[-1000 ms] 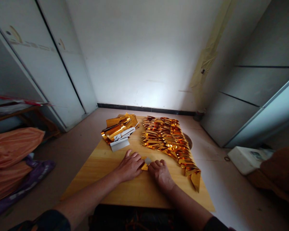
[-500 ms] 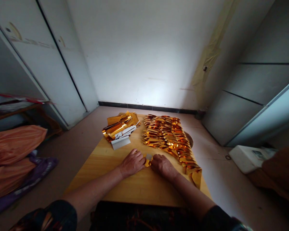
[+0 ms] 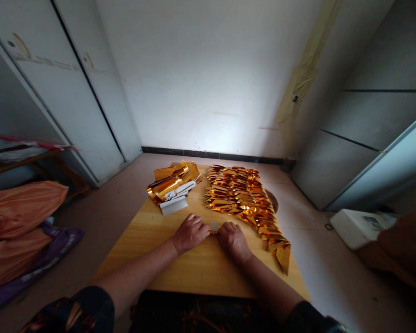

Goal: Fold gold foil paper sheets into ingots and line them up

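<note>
Between my two hands, low over the wooden table (image 3: 152, 259), is a small sheet of gold foil paper (image 3: 214, 226) with a pale grey face showing. My left hand (image 3: 193, 232) has its fingers closed on the left end of the sheet. On the right end, my right hand (image 3: 233, 238) pinches it with curled fingers; the fingertips are partly hidden. Rows of folded gold foil pieces (image 3: 237, 192) lie overlapped along the right side of the table. At the far left of the table rests a pile of loose gold foil sheets (image 3: 173, 185), some with white backs turned up.
A round object (image 3: 273, 201) shows partly behind the table's right edge. Orange cloth or bags (image 3: 24, 208) and a purple bag (image 3: 65, 243) lie at the left. A white box (image 3: 353, 231) stands on the right. Grey cabinets flank the white wall (image 3: 208, 83).
Less of the gold side of the foil sheet between my hands shows now. My right hand has shifted slightly; both hands stay on the sheet. The piles look unchanged.
</note>
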`<state>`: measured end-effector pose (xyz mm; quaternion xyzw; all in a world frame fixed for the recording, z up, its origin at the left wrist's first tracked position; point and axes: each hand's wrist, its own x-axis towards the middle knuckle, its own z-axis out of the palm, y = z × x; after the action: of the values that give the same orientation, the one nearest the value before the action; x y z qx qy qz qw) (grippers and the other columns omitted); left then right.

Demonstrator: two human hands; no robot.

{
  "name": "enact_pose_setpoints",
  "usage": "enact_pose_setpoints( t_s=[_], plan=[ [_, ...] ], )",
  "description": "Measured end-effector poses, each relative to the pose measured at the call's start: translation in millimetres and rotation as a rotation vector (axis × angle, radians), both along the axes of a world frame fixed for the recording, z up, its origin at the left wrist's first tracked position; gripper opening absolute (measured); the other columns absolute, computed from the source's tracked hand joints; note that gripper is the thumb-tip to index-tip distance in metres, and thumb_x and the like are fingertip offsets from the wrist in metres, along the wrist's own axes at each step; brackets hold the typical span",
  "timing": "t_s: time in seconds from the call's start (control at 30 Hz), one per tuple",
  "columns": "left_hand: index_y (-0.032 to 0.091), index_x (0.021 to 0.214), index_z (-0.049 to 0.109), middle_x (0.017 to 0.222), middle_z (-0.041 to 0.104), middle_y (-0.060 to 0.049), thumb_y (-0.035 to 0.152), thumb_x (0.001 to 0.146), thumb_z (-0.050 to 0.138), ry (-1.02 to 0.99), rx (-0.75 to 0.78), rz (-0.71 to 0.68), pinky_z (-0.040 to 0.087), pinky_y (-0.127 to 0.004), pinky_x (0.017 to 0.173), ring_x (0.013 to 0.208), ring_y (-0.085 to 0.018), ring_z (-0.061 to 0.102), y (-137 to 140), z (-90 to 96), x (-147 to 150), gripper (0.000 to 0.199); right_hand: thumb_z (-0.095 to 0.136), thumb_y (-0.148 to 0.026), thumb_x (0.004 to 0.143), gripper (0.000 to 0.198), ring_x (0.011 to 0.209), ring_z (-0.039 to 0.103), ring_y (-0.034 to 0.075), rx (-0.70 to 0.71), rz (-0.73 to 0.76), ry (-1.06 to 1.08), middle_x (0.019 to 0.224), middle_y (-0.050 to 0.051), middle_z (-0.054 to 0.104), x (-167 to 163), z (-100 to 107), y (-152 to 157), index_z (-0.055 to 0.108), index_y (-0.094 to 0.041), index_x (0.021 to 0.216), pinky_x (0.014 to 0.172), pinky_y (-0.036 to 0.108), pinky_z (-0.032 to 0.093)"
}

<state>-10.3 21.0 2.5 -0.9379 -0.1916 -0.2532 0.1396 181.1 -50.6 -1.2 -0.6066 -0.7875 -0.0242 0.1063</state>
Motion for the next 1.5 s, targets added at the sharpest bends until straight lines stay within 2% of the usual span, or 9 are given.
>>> enact_pose_setpoints(
  t_s=[0.3, 0.53, 0.67, 0.83, 1.07, 1.27, 1.5],
  plan=[
    [0.018, 0.083, 0.063, 0.078, 0.062, -0.003, 0.016, 0.090, 0.048, -0.063, -0.244, -0.013, 0.039, -0.031, 0.073, 0.077, -0.016, 0.053, 1.8, -6.2, -4.3, 0.016, 0.049, -0.020, 0.094, 0.018, 0.086, 0.054, 0.016, -0.042, -0.178, 0.107, 0.089, 0.004, 0.063, -5.7, -1.9, -2.1, 0.065, -0.021, 0.087, 0.071, 0.027, 0.031],
    [0.019, 0.099, 0.064, 0.086, 0.067, -0.004, 0.015, 0.085, 0.053, -0.098, -0.279, -0.015, 0.040, -0.033, 0.075, 0.081, -0.018, 0.055, 2.7, -12.3, -6.8, 0.018, 0.051, -0.021, 0.093, 0.016, 0.085, 0.053, 0.016, -0.030, -0.149, 0.062, 0.089, 0.003, 0.063, -3.7, -1.2, -2.9, 0.066, -0.023, 0.088, 0.070, 0.027, 0.029],
    [0.018, 0.089, 0.064, 0.079, 0.065, -0.003, 0.010, 0.085, 0.050, -0.126, -0.245, -0.028, 0.039, -0.032, 0.072, 0.076, -0.017, 0.055, 2.8, -13.9, -8.7, 0.016, 0.052, -0.023, 0.093, 0.017, 0.083, 0.051, 0.016, 0.031, -0.115, 0.041, 0.088, 0.003, 0.061, 2.0, -4.6, -3.9, 0.066, -0.023, 0.086, 0.070, 0.028, 0.029],
    [0.018, 0.082, 0.064, 0.077, 0.063, -0.004, 0.014, 0.087, 0.051, -0.134, -0.220, -0.048, 0.040, -0.031, 0.071, 0.075, -0.016, 0.054, 2.3, -14.9, -6.5, 0.015, 0.052, -0.021, 0.092, 0.016, 0.084, 0.049, 0.016, 0.060, -0.086, 0.041, 0.088, 0.003, 0.060, 10.7, -11.8, 0.2, 0.067, -0.022, 0.085, 0.073, 0.027, 0.031],
    [0.017, 0.079, 0.061, 0.078, 0.062, -0.003, 0.009, 0.084, 0.047, -0.188, -0.397, -0.053, 0.046, -0.029, 0.073, 0.077, -0.015, 0.054, 0.6, -15.3, 2.1, 0.016, 0.048, -0.019, 0.093, 0.017, 0.087, 0.051, 0.018, -0.022, -0.120, 0.016, 0.092, 0.005, 0.061, 7.7, -3.6, 1.1, 0.064, -0.021, 0.090, 0.074, 0.028, 0.033],
    [0.017, 0.080, 0.061, 0.075, 0.063, -0.003, 0.008, 0.083, 0.048, -0.195, -0.414, -0.044, 0.046, -0.028, 0.071, 0.075, -0.015, 0.055, 3.4, -17.9, 5.4, 0.016, 0.046, -0.017, 0.092, 0.019, 0.088, 0.053, 0.018, -0.065, -0.170, 0.019, 0.093, 0.006, 0.061, 4.0, 4.0, 0.6, 0.064, -0.020, 0.089, 0.075, 0.028, 0.033],
    [0.017, 0.086, 0.064, 0.075, 0.065, -0.002, 0.006, 0.081, 0.052, -0.261, -0.474, 0.047, 0.047, -0.025, 0.070, 0.073, -0.014, 0.058, 4.2, -22.7, 9.0, 0.017, 0.049, -0.018, 0.090, 0.018, 0.089, 0.056, 0.015, -0.131, -0.227, 0.166, 0.093, 0.005, 0.063, 6.8, 12.0, 3.2, 0.066, -0.020, 0.087, 0.075, 0.024, 0.034]
  ],
)
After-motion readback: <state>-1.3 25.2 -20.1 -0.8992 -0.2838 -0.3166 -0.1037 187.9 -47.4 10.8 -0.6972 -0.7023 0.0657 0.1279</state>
